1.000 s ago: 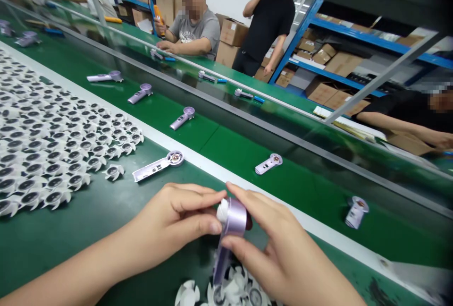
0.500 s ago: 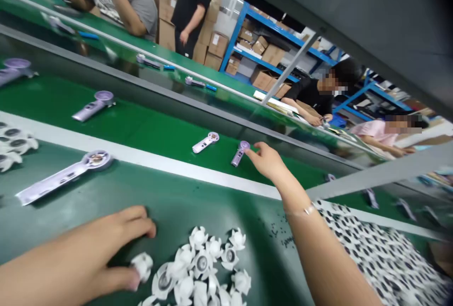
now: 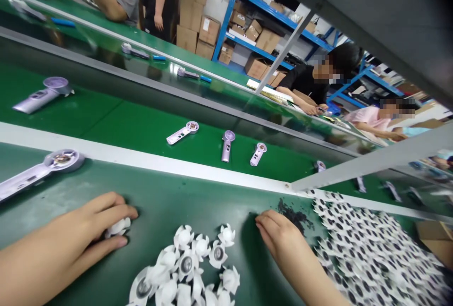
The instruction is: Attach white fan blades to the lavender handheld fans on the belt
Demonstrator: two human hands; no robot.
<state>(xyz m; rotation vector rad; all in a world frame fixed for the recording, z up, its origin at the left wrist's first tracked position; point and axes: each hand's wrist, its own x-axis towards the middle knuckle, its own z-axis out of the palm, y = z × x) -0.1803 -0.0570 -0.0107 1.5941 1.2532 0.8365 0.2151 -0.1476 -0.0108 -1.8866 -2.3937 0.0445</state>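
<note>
My left hand (image 3: 85,235) rests on the green bench with its fingers closed round a white fan impeller (image 3: 118,226). A loose heap of white impellers (image 3: 191,268) lies between my hands at the near edge. My right hand (image 3: 279,237) hovers low over the bench to the right of the heap, fingers curled, nothing visible in them. The purple fan (image 3: 226,144) lies alone on the conveyor belt beyond. An open fan half-shell (image 3: 38,171) with its motor showing lies at the left.
Several more fan bodies ride the belt (image 3: 141,126), among them a purple one (image 3: 42,96) at the left and white ones (image 3: 182,132), (image 3: 258,153). A mat of impellers (image 3: 371,244) covers the bench at the right. Other people sit across the line.
My right hand let go of the purple fan on the belt and came back to the bench. My left hand closed on an impeller. The view swung right.
</note>
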